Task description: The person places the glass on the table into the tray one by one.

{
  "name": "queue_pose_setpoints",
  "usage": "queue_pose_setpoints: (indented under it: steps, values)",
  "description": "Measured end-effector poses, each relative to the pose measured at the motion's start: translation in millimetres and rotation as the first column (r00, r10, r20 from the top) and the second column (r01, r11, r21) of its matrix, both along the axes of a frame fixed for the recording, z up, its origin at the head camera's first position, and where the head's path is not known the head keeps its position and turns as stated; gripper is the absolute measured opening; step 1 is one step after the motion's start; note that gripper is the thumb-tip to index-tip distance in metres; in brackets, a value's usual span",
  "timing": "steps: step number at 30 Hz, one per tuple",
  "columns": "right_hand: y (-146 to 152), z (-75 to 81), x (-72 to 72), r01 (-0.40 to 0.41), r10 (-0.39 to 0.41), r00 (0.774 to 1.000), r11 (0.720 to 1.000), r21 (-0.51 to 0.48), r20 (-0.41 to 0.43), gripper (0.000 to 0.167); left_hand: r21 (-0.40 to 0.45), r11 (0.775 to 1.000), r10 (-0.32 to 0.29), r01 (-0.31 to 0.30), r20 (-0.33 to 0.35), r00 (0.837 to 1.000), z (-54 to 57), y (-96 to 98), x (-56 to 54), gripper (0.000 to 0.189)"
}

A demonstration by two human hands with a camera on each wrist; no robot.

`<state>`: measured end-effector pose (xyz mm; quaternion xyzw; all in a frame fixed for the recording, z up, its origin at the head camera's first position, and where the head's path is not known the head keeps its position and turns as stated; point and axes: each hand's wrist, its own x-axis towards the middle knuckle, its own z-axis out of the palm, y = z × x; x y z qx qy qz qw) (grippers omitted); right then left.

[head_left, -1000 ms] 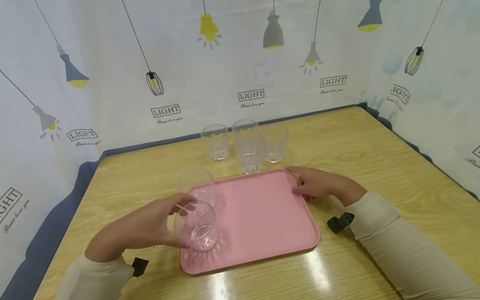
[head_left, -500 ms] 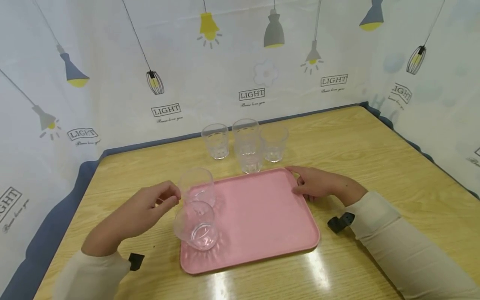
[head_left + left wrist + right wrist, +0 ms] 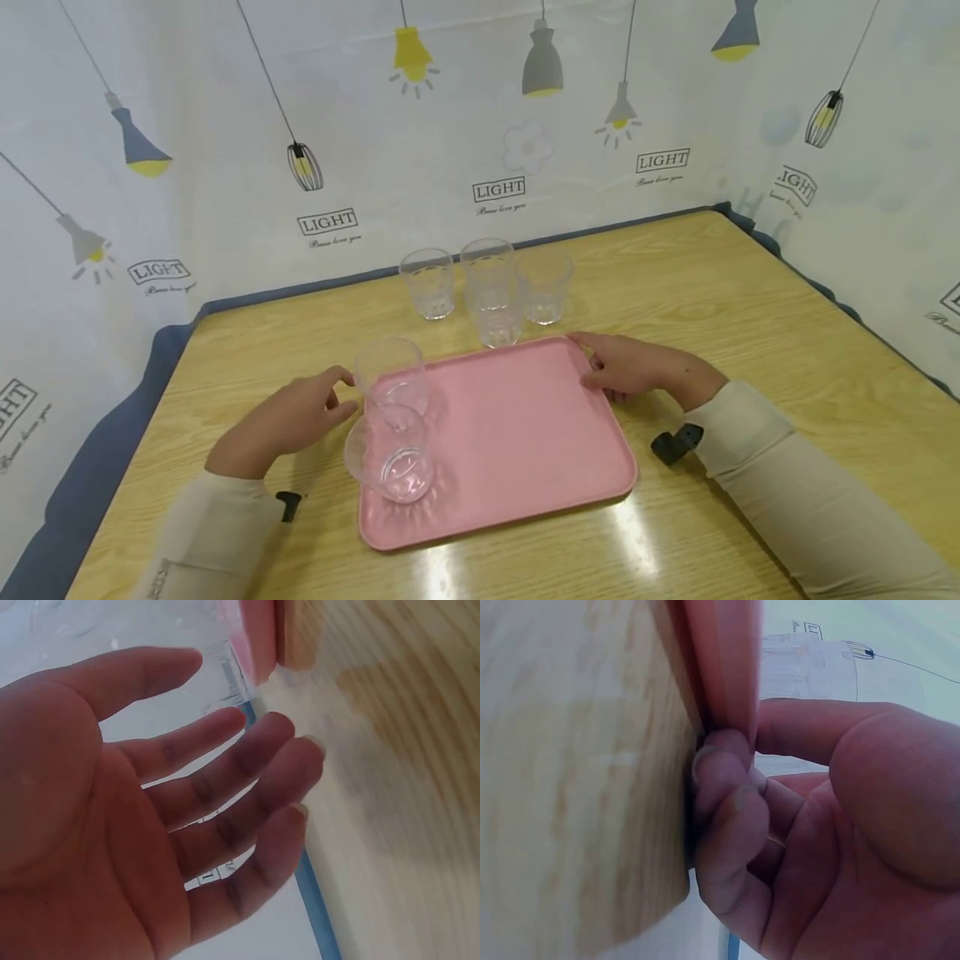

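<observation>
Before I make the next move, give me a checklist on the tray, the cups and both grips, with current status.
1. Left-hand grip holding nothing: ok.
2. Right-hand grip secure on the tray: ok; it pinches the right edge near the far corner.
3. Near cup and far cup upright on the tray: ok.
4. Cups spread across the tray: not ok; both stand at its left end.
5. Left-hand grip clear of the far cup: cannot tell; very close.
6. Front cup of the group behind clear of the tray's back edge: cannot tell.
</observation>
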<state>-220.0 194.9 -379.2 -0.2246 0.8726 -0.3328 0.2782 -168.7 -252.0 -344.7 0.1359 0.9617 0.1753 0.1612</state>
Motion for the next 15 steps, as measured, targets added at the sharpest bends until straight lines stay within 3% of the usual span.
queue_pose_setpoints:
  steps: [4, 10, 15]
  values:
    - [-1.4, -2.5, 0.3, 0.003, -0.003, 1.000, 1.000, 0.004, 0.005, 0.073, 0.048, 0.999, -0.013, 0.011, 0.049, 0.999, -6.9, 3.1, -6.7, 0.048]
    - [-2.2, -3.6, -0.4, -0.001, 0.001, 1.000, 1.000, -0.003, 0.006, 0.073, 0.066, 0.997, -0.047, 0.046, 0.028, 0.998, -13.1, 9.1, -12.1, 0.046]
    - [-1.0, -2.5, -3.3, -0.006, 0.006, 1.000, 1.000, -0.004, -0.004, 0.073, 0.148, 0.989, -0.030, 0.011, 0.126, 0.992, -19.0, 11.7, -12.2, 0.051]
